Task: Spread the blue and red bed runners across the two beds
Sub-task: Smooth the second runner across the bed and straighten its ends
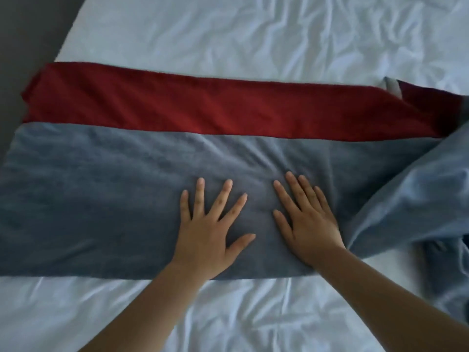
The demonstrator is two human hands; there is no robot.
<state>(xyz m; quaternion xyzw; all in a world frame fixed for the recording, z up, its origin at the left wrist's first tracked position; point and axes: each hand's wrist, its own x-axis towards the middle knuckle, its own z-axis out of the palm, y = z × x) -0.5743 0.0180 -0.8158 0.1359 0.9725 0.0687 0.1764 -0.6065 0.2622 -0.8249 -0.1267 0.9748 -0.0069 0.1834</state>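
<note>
- White bed (228, 34): bare sheet open beyond and in front of the runners
- Blue runner (88, 199) lies across it, left end reaching the bed edge, right end bunched
- Red runner (177, 107) touches its far edge
- Left hand (205, 235) and right hand (309, 224) press flat on blue, fingers straight, gripping nothing

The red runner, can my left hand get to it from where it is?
Probably yes. The left hand lies flat on the blue runner, and the red runner sits just beyond with only flat cloth between.
</note>
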